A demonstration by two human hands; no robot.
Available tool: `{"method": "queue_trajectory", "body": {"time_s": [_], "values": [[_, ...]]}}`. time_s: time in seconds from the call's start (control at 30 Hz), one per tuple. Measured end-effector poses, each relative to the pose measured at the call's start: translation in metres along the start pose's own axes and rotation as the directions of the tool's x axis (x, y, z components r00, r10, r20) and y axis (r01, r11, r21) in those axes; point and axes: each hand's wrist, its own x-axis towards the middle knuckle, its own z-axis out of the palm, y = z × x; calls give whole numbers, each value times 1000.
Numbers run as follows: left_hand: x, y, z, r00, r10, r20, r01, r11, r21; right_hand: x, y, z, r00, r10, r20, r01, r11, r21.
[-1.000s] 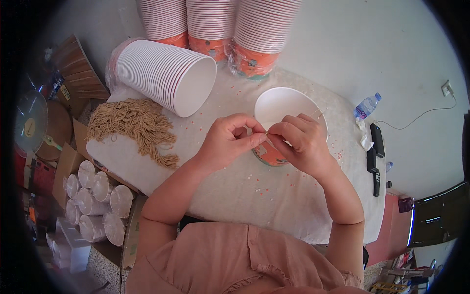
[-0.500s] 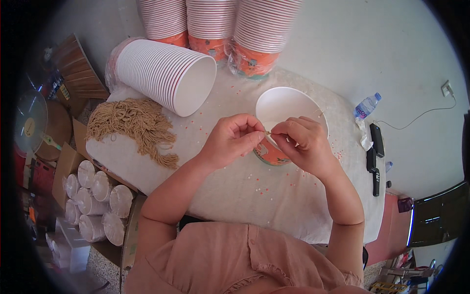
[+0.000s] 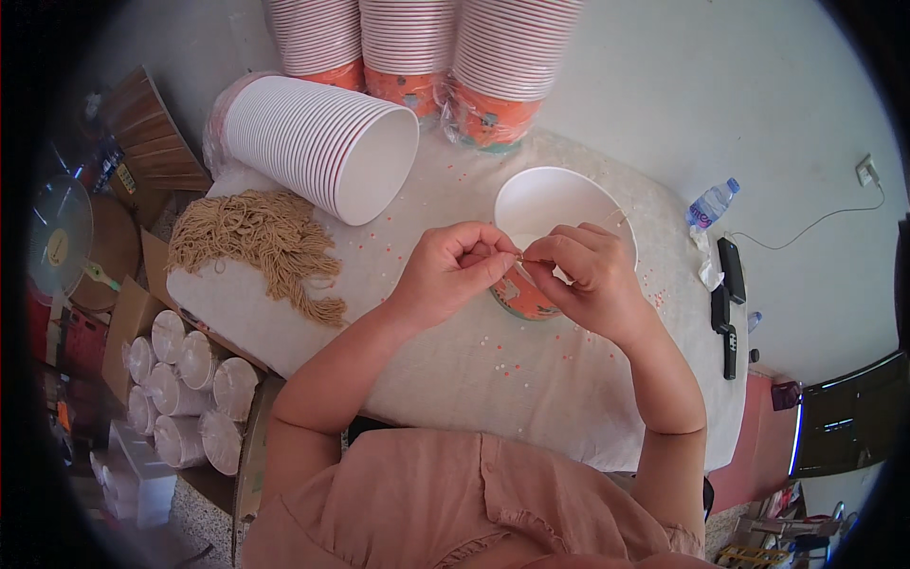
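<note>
A white-rimmed paper bucket (image 3: 527, 297) with an orange printed outside stands on the table behind my hands. In front of its opening, my left hand (image 3: 453, 273) and my right hand (image 3: 590, 275) meet fingertip to fingertip. Each is closed in a pinch on a short bit of thin tan cord (image 3: 520, 256), mostly hidden by the fingers. A thin tan strand also shows at the bucket's right rim; I cannot tell whether it is the same piece. To the left lies a heap of tan cords (image 3: 261, 237), apart from both hands.
A nested stack of white buckets (image 3: 294, 142) lies on its side, with upright stacks (image 3: 498, 85) behind. Small red and white dots are scattered over the pale tablecloth (image 3: 445, 379). A water bottle (image 3: 713, 202) and black objects (image 3: 730, 270) line the right edge. Wrapped containers (image 3: 175, 389) fill a carton at left.
My pinched fingertips have shifted very slightly around the cord, which shows a little differently between them. The bucket and the other things stay put.
</note>
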Motion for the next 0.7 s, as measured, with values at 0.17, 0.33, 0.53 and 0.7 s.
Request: {"method": "queue_trajectory", "body": {"time_s": [0.17, 0.33, 0.53, 0.7], "values": [[-1, 6, 3, 1000, -2, 13, 1, 999, 53, -1, 0, 0, 1000, -8, -11, 8, 1000, -13], [-1, 4, 4, 1000, -9, -22, 11, 996, 84, 0, -2, -2, 1000, -27, -7, 27, 998, -62], [-1, 8, 2, 1000, -12, 7, 11, 998, 64, -4, 3, -4, 1000, -22, 16, 23, 999, -41], [-1, 4, 0, 1000, 10, -19, -8, 994, 109, -6, -2, -6, 985, 172, 2, -170, 974, 149]]}}
